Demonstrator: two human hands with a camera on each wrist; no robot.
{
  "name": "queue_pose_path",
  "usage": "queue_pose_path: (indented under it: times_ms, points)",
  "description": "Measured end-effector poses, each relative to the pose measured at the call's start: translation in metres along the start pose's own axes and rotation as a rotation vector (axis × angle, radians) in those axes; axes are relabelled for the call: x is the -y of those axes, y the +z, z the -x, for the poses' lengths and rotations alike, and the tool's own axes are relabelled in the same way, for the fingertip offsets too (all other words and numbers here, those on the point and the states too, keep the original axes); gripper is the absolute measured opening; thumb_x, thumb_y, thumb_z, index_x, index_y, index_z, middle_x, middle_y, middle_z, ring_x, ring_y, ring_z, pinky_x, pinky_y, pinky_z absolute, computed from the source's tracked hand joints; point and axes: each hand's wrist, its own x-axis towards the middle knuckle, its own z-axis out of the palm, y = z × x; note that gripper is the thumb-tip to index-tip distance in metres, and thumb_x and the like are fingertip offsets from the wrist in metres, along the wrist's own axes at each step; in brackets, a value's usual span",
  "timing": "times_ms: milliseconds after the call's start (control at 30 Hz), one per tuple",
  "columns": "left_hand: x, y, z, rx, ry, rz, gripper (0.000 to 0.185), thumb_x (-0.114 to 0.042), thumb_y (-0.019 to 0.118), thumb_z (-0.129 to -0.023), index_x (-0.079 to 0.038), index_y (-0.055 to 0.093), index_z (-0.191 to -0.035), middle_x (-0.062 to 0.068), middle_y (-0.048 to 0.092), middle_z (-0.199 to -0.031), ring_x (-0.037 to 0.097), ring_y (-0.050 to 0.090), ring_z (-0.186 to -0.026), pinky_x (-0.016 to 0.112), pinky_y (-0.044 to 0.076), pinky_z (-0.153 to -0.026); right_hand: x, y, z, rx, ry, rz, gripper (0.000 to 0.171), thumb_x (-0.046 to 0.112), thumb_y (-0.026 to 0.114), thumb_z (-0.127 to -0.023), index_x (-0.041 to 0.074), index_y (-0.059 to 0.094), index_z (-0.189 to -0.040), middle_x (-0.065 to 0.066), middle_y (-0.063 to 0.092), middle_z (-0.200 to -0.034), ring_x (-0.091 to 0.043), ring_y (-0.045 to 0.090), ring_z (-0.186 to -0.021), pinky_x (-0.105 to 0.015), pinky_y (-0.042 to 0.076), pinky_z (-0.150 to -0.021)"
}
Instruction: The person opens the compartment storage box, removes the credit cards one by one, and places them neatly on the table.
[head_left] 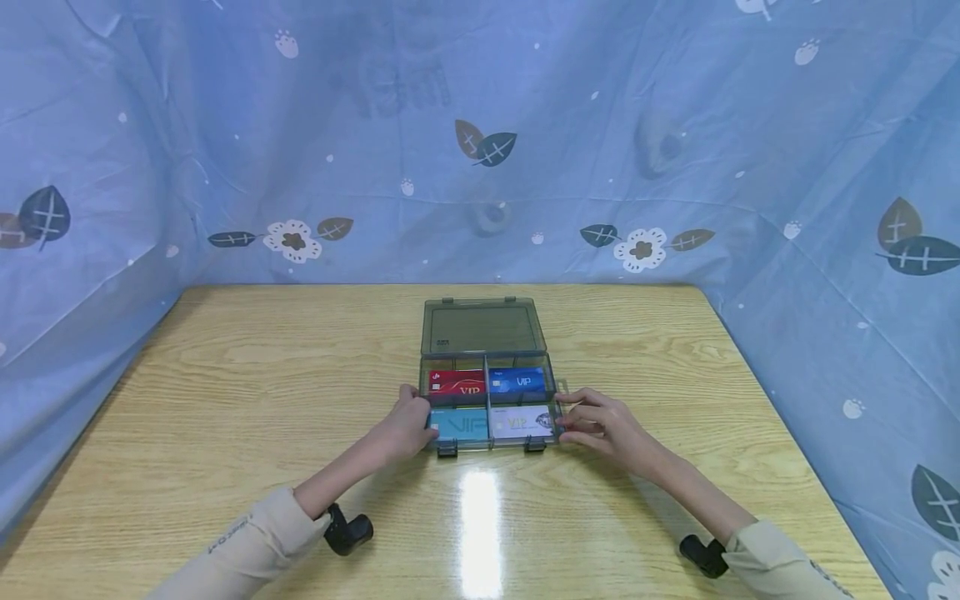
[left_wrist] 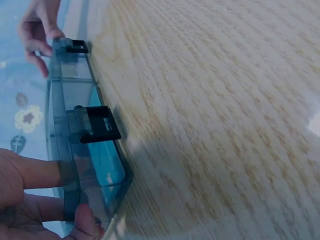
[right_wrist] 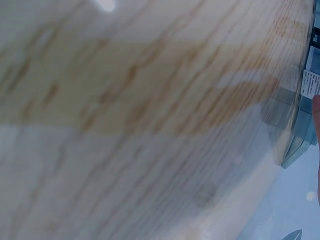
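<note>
A clear grey plastic organizer box (head_left: pixel 483 327) lies with its lid folded back, away from me. Four-part dividers hold a red VIP card (head_left: pixel 457 382), a blue VIP card (head_left: pixel 517 381), a teal VIP card (head_left: pixel 460 424) and a white VIP card (head_left: pixel 522 422). My left hand (head_left: pixel 407 427) grips the box's front left corner, thumb at the front wall in the left wrist view. On the opposite side, my right hand (head_left: pixel 603 425) holds the right wall with bent fingers and thumb. A fingertip meets a white label (right_wrist: pixel 311 84) in the right wrist view.
Two dark latches (head_left: pixel 447 450) hang from the box's front edge. The wood-grain table (head_left: pixel 277 358) extends around it, with a bright light reflection in front. Blue patterned cloth (head_left: pixel 480 225) stands behind the table and along both sides. Each wrist wears a black camera (head_left: pixel 347 531).
</note>
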Motion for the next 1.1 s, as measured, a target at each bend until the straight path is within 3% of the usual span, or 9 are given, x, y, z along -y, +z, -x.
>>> queue_pose_path:
  times_ms: [167, 367, 600, 833, 1100]
  points:
    - [0.002, 0.001, 0.000, -0.011, -0.010, 0.084, 0.015, -0.004, 0.063, -0.082, 0.010, 0.058, -0.078, 0.032, 0.035, -0.122, 0.036, 0.033, -0.118, 0.043, 0.042, -0.088, -0.007, 0.001, 0.003, 0.002, -0.006, 0.001, 0.019, -0.001, 0.074, -0.067, 0.005, 0.068, -0.084, -0.021, 0.056, -0.106, -0.019, 0.065, -0.079, -0.020, 0.051, -0.064]
    - [0.002, 0.002, 0.000, -0.009, -0.033, 0.147, 0.028, -0.002, 0.061, -0.083, 0.018, 0.056, -0.102, 0.032, 0.037, -0.123, 0.038, 0.027, -0.123, 0.046, 0.036, -0.096, -0.008, 0.000, 0.002, 0.004, -0.013, 0.008, 0.017, 0.002, 0.074, -0.069, 0.006, 0.068, -0.084, -0.020, 0.057, -0.106, -0.018, 0.065, -0.080, -0.017, 0.050, -0.066]
    - [0.002, 0.002, 0.001, -0.011, -0.028, 0.171, 0.035, -0.003, 0.058, -0.085, 0.020, 0.051, -0.111, 0.032, 0.041, -0.121, 0.039, 0.024, -0.124, 0.048, 0.028, -0.100, -0.008, 0.000, 0.003, 0.018, 0.010, 0.011, 0.015, 0.004, 0.073, -0.071, 0.006, 0.069, -0.084, -0.018, 0.057, -0.106, -0.016, 0.064, -0.081, -0.015, 0.049, -0.068]
    - [0.004, 0.000, 0.006, -0.041, 0.027, 0.214, 0.034, -0.001, 0.058, -0.084, 0.021, 0.051, -0.109, 0.032, 0.048, -0.114, 0.042, 0.027, -0.122, 0.049, 0.026, -0.101, -0.009, 0.000, 0.003, 0.012, -0.001, 0.022, 0.015, 0.004, 0.073, -0.070, 0.007, 0.069, -0.084, -0.018, 0.057, -0.106, -0.015, 0.064, -0.081, -0.014, 0.049, -0.067]
    - [0.003, -0.004, 0.016, -0.045, 0.025, 0.301, 0.039, -0.004, 0.055, -0.087, 0.019, 0.046, -0.118, 0.034, 0.040, -0.125, 0.042, 0.035, -0.120, 0.051, 0.032, -0.097, -0.010, 0.001, 0.003, 0.016, -0.001, 0.031, 0.015, 0.004, 0.073, -0.071, 0.008, 0.069, -0.085, -0.017, 0.057, -0.107, -0.014, 0.064, -0.081, -0.014, 0.049, -0.067]
